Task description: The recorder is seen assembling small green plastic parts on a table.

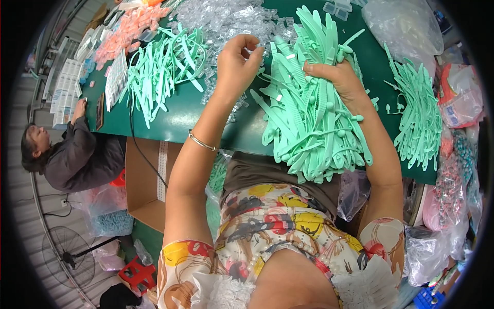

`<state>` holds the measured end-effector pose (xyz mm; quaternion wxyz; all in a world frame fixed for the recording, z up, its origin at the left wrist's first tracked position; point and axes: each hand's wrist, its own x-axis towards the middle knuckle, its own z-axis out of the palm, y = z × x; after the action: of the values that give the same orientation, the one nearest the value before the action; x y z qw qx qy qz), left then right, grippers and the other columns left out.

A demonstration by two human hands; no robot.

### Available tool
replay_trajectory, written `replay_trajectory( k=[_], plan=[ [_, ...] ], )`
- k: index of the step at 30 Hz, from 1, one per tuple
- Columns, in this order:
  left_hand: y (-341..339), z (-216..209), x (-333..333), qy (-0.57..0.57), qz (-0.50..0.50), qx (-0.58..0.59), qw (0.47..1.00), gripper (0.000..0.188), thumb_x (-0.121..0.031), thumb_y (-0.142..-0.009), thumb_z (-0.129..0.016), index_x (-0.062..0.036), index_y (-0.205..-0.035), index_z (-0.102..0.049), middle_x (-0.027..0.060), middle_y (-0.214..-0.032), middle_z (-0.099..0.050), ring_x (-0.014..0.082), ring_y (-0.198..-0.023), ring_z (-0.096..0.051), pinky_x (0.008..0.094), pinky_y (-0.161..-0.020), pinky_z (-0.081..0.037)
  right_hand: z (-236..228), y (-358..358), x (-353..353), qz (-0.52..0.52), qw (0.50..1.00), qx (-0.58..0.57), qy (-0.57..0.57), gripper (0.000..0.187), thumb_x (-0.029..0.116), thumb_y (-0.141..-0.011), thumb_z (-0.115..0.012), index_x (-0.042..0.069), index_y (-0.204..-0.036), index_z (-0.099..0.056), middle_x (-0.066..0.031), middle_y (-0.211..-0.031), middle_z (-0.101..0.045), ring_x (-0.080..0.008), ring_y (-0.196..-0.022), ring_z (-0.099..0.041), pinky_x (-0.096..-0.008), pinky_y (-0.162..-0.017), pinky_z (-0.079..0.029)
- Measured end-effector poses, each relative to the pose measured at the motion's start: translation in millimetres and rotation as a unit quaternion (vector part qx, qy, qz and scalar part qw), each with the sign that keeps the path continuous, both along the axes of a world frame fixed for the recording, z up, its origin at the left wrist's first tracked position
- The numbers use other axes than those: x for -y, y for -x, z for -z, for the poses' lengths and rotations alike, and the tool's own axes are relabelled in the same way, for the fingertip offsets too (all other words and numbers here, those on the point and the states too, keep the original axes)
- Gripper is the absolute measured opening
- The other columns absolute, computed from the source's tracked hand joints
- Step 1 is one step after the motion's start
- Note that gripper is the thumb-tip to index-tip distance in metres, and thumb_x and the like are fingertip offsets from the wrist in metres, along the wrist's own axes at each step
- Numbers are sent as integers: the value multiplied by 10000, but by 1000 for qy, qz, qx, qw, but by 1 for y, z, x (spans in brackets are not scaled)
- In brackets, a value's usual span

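Observation:
A large heap of mint-green plastic straps (314, 123) with ridged bands and small round knobs lies on the green table in front of me, some hanging over its near edge. My right hand (342, 85) is wrapped round straps at the heap's upper right, thumb laid across them. To the left of the heap, my left hand (239, 64) is raised with its fingers curled together in a pinch. Whatever is between those fingertips is too small to make out. Just beyond it spreads a pile of small clear plastic pieces (231, 23).
More mint-green straps (164, 67) lie at left, and another bundle (419, 118) hangs over the table's right edge. Orange pieces (128, 31) sit far left. A clear plastic bag (404, 31) stands far right. A co-worker (77, 154) sits at left beside a cardboard box (146, 201).

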<state>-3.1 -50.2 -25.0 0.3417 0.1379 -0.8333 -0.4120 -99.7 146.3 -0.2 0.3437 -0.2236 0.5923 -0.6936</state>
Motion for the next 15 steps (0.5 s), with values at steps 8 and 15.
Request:
replay_trajectory(
  k=[8, 15],
  plan=[
    [-66, -26, 14, 114, 179, 252, 944, 165, -33, -697, -680, -7, -853, -634, 63, -777, -605, 165, -699, -565, 286, -647, -462, 0, 0, -1, 1, 1000, -11, -17, 330, 102, -716, -705, 7, -1011, -593, -39, -873, -607, -115, -778, -579, -265, -699, -469],
    [-89, -12, 4, 281, 126, 223, 925, 172, -48, -667, -695, -50, -830, -640, 87, -800, -588, 268, -764, -584, 351, -658, -472, 0, -1, 1, -11, 999, -1, -35, 348, 104, -716, -705, 7, -1030, -591, -43, -896, -607, -119, -781, -581, -263, -703, -469]
  ],
)
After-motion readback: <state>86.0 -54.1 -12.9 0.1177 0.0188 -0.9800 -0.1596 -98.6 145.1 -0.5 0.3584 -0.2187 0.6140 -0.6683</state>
